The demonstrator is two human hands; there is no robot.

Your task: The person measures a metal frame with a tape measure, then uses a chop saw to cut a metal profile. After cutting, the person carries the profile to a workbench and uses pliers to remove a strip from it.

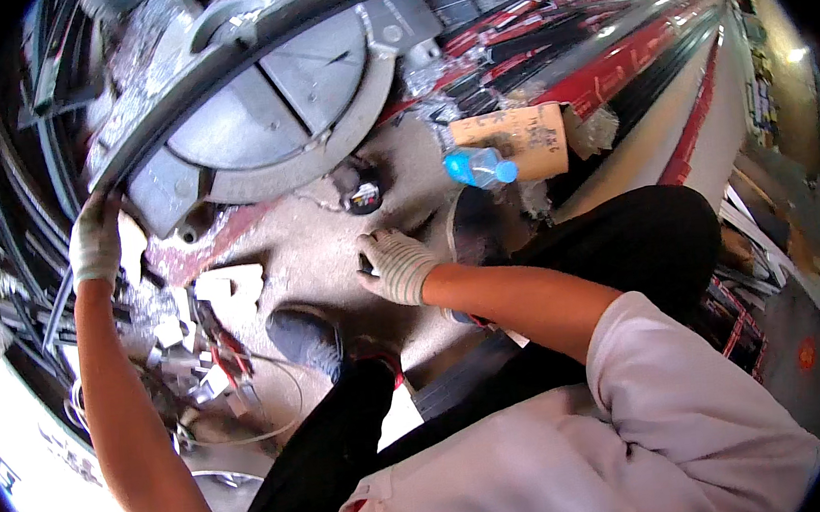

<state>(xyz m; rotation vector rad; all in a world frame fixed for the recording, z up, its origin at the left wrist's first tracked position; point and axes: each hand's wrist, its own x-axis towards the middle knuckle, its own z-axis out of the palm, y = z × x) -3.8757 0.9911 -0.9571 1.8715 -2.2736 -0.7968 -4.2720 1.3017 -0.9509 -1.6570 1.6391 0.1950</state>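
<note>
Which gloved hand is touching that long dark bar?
The left hand, at the lower-left end of the long dark bar. The right hand is apart from the bar, over the floor.

Matt knit cloth covers the left hand (96, 242) and right hand (399, 267). The long bar (327, 5) looks smooth and satiny, the round turntable (230, 125) dull metal. The bottle (483, 168) is glossy, clear plastic; the box (529, 136), matt cardboard.
</note>
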